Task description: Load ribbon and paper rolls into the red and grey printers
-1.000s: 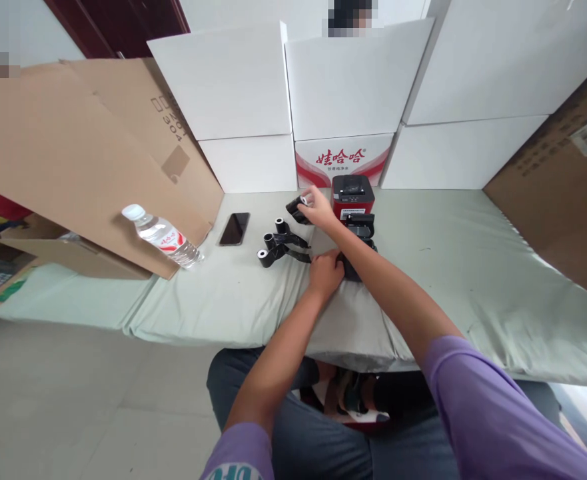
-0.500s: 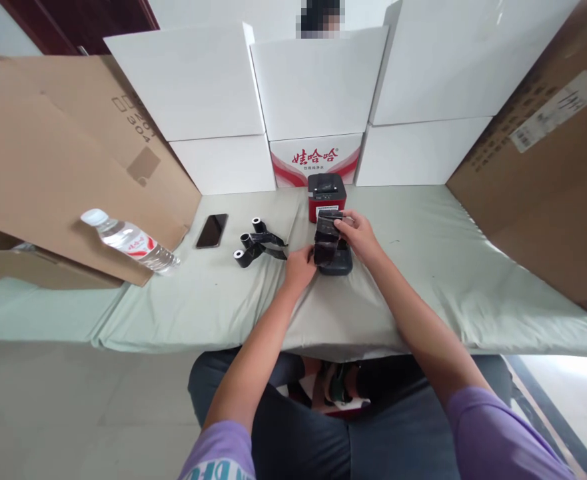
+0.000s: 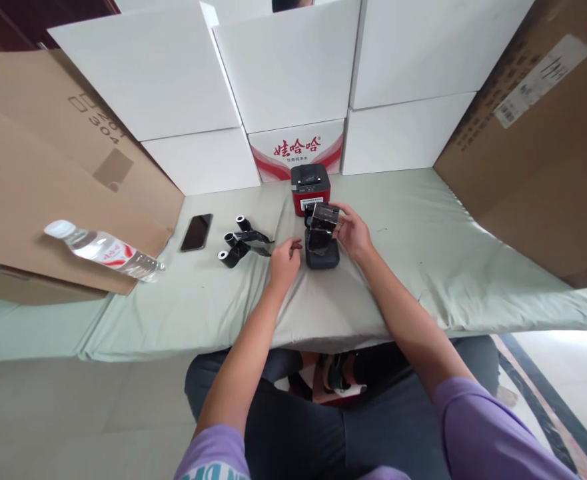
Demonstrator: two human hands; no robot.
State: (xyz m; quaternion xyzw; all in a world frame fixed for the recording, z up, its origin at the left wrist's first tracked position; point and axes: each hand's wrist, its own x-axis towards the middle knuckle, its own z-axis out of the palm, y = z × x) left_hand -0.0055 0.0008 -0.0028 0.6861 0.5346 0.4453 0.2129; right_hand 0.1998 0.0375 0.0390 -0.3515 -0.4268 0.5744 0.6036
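Note:
A black glossy film strip [image 3: 323,223], creased into segments, hangs over a small dark device [image 3: 322,259] on the table. My right hand [image 3: 356,232] pinches the strip's upper right edge. The strip hides much of the device's top. On the device's left side is my left hand [image 3: 284,265], its fingers loosely bent and apart from the strip, with nothing visible in them. Several black rolls with white ends [image 3: 233,253] lie left of that hand, loose dark film trailing from them. Just behind the strip stands a red and black box-shaped machine [image 3: 311,190], which looks like a receipt printer.
A phone [image 3: 196,232] lies left of the rolls. Farther left, a water bottle [image 3: 106,252] leans in front of a brown carton [image 3: 33,167]. White boxes [image 3: 288,73] form a wall at the back, and another brown carton [image 3: 548,167] borders the right. Part of a person's head shows behind.
My left hand has let go of the strip's lower left side and moved a little left. My right hand keeps hold of the strip, which has turned slightly. The camera view has shifted.

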